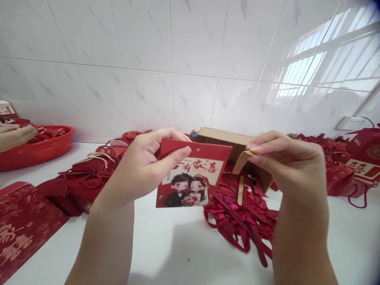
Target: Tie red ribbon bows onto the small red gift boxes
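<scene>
My left hand grips the upper left of a red paper gift bag, thumb on the front and fingers behind. Its front shows a cartoon bride and groom under Chinese characters, with a small hole near the top edge. To the right, my right hand pinches a curled tan paper strip that looks like tape backing; the strip hangs apart from the bag. Below and between my hands, a heap of dark red ribbons spills from an open cardboard box. Another tan strip lies on the ribbons.
Red gift boxes with cords crowd the left side, beside a large red bag. At far left, another person's hand is over a red basin. More red bags stand right on the white table, below a tiled wall.
</scene>
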Demonstrator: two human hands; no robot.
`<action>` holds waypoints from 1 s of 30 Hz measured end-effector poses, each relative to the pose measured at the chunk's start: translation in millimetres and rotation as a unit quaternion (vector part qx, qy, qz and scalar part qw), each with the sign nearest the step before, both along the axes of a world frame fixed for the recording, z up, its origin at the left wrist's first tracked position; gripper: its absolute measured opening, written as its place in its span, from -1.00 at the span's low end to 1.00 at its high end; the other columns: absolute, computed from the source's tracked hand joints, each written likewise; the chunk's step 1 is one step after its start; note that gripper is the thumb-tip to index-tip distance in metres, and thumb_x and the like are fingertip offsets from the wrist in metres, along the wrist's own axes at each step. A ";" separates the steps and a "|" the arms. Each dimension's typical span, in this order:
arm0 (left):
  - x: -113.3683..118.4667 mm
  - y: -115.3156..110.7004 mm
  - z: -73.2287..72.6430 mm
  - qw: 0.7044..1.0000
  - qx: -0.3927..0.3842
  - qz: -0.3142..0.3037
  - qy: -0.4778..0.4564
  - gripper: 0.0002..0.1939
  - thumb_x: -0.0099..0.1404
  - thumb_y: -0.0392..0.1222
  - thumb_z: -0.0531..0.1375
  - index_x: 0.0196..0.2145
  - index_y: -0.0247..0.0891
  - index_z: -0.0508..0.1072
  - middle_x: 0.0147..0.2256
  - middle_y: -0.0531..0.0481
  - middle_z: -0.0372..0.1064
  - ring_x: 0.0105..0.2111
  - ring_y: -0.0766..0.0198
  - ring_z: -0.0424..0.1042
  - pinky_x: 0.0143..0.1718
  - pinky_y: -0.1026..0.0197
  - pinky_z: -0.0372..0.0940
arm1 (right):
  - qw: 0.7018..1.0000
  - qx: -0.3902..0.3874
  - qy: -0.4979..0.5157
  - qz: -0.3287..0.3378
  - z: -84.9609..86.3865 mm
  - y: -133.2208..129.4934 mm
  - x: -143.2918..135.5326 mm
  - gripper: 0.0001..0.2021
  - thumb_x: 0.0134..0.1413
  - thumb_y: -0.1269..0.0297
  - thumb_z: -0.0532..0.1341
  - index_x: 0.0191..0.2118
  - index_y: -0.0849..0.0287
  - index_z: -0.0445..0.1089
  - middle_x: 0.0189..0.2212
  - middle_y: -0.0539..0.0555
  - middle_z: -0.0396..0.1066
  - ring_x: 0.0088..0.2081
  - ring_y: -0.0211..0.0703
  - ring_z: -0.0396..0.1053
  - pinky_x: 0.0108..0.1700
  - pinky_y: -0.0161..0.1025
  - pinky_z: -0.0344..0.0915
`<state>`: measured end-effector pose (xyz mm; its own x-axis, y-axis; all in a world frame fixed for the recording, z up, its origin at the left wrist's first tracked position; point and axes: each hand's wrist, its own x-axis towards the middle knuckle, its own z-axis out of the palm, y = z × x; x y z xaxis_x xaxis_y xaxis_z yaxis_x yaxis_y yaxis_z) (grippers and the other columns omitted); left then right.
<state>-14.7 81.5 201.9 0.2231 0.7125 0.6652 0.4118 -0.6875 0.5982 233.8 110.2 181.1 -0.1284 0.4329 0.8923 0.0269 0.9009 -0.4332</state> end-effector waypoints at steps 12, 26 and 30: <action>28.1 -5.9 -9.5 0.980 0.191 0.058 0.024 -0.96 0.26 -0.28 0.19 -0.30 -0.21 0.44 -0.28 0.01 0.51 -0.22 0.23 0.47 -0.21 0.19 0.41 | 0.989 0.103 -0.077 -0.073 1.9 -18.2 -7.2 -0.68 -0.03 0.55 0.30 -0.29 -0.12 0.57 -0.32 0.00 0.51 -0.30 -0.14 0.47 -0.33 -0.20 0.47; 36.3 -9.0 -10.1 0.978 0.201 0.037 0.035 -0.93 0.19 -0.16 0.29 -0.34 -0.16 0.52 -0.39 0.13 0.56 -0.45 0.38 0.48 -0.39 0.33 0.38 | 0.988 0.069 -0.139 0.003 1.0 -18.0 -9.8 -0.69 -0.02 0.61 0.25 -0.28 0.00 0.56 -0.41 -0.03 0.54 -0.37 -0.17 0.50 -0.22 -0.21 0.52; 36.2 -8.2 -10.6 0.978 0.203 0.026 0.040 -0.94 0.18 -0.21 0.30 -0.37 -0.21 0.50 -0.39 0.12 0.55 -0.44 0.40 0.47 -0.39 0.36 0.37 | 0.986 0.062 -0.156 0.024 1.4 -18.5 -11.2 -0.71 0.01 0.60 0.23 -0.29 0.03 0.56 -0.41 -0.01 0.54 -0.38 -0.20 0.51 -0.33 -0.30 0.50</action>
